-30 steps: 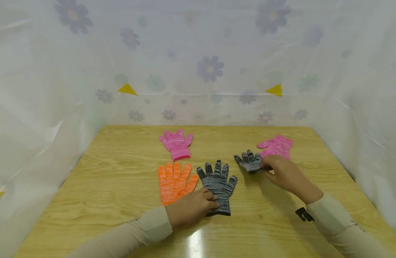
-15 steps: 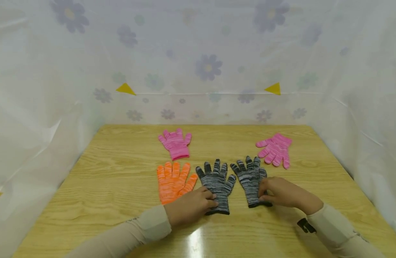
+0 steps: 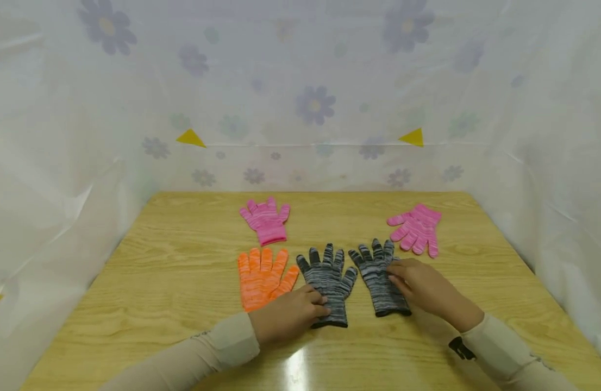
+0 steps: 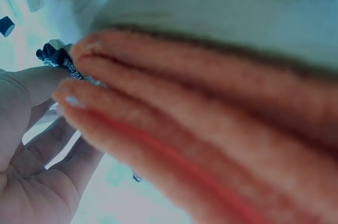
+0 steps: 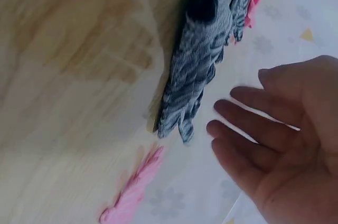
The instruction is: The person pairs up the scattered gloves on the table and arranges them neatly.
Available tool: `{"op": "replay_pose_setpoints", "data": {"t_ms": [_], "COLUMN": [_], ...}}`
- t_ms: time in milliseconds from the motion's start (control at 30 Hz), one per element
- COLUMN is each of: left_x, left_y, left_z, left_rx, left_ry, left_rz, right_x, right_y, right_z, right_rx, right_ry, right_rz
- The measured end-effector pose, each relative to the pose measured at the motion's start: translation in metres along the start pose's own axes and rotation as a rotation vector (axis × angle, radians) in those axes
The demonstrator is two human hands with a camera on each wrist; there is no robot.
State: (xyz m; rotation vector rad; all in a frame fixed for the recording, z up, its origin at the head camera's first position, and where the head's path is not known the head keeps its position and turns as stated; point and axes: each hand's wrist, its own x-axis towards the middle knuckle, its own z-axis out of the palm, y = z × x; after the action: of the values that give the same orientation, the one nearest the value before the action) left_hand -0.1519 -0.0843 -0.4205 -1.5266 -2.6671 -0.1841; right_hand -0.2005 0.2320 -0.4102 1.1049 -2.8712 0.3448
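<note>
Two black-and-grey knitted gloves lie side by side on the table, fingers pointing away. My left hand [image 3: 289, 315] rests on the lower left of the left grey glove [image 3: 330, 282] and covers part of an orange glove [image 3: 261, 277]. In the left wrist view the orange glove's cuff [image 4: 200, 108] fills much of the picture, and my left hand [image 4: 37, 166] shows relaxed fingers. Over the thumb side of the right grey glove [image 3: 381, 285] is my right hand [image 3: 425, 288]. The right wrist view shows the right hand [image 5: 285, 134] with loose fingers, apart from the grey glove [image 5: 195, 65].
One pink glove [image 3: 268, 221] lies at the back, left of centre. A second pink glove [image 3: 418, 231] lies behind the right hand. White flowered sheeting [image 3: 300, 108] walls in the wooden table [image 3: 149, 282] on the back and sides.
My right hand has brought the right grey glove down from the pink glove, laid it flat beside the left one and let it go, then moved up over its thumb. The left hand stays put.
</note>
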Motion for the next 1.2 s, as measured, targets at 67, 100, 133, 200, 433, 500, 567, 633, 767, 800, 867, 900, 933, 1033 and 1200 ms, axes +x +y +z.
{"op": "replay_pose_setpoints", "data": {"t_ms": [67, 100, 133, 200, 433, 500, 567, 633, 767, 800, 867, 900, 933, 1033, 1200], "left_x": [0.000, 0.000, 0.000, 0.000, 0.000, 0.000, 0.000, 0.000, -0.001, -0.001, -0.001, -0.001, -0.002, -0.001, 0.000], "left_y": [0.000, 0.000, 0.000, 0.000, -0.001, -0.001, -0.001, 0.000, 0.000, 0.001, 0.001, 0.001, 0.001, 0.001, 0.001], "left_z": [0.000, 0.000, 0.001, 0.001, 0.000, 0.000, 0.000, 0.001, 0.001, 0.000, 0.000, 0.000, -0.001, -0.001, 0.000], "left_rx": [0.002, 0.005, 0.009, 0.013, 0.006, 0.006, 0.007, 0.008, 0.013, 0.012, 0.013, 0.013, 0.014, 0.015, 0.024], "left_ry": [-0.002, 0.000, 0.004, 0.012, 0.021, 0.020, 0.014, 0.007, -0.003, -0.006, -0.012, -0.011, -0.010, -0.002, 0.004], "left_rz": [-0.003, -0.004, -0.004, -0.002, 0.005, 0.006, 0.005, 0.007, 0.006, 0.004, -0.001, -0.001, 0.000, 0.002, 0.008], "right_x": [-0.001, -0.002, -0.003, -0.006, -0.013, -0.013, -0.012, -0.009, 0.001, 0.004, 0.010, 0.013, 0.015, 0.021, 0.026], "right_y": [-0.003, -0.004, -0.005, -0.007, -0.008, -0.008, -0.007, -0.006, 0.001, 0.003, 0.007, 0.008, 0.010, 0.014, 0.020], "right_z": [0.002, 0.004, 0.005, 0.008, 0.015, 0.016, 0.014, 0.008, -0.005, -0.007, -0.008, -0.007, -0.006, 0.000, 0.007], "right_rx": [-0.025, -0.015, 0.003, 0.052, 0.109, 0.099, 0.107, 0.126, 0.181, 0.192, 0.198, 0.196, 0.192, 0.223, 0.275], "right_ry": [-0.026, -0.067, -0.121, -0.239, -0.407, -0.426, -0.446, -0.438, -0.352, -0.333, -0.303, -0.300, -0.303, -0.334, -0.458], "right_rz": [0.040, 0.051, 0.064, 0.085, 0.169, 0.178, 0.179, 0.165, 0.097, 0.073, 0.008, -0.016, -0.039, -0.061, 0.042]}}
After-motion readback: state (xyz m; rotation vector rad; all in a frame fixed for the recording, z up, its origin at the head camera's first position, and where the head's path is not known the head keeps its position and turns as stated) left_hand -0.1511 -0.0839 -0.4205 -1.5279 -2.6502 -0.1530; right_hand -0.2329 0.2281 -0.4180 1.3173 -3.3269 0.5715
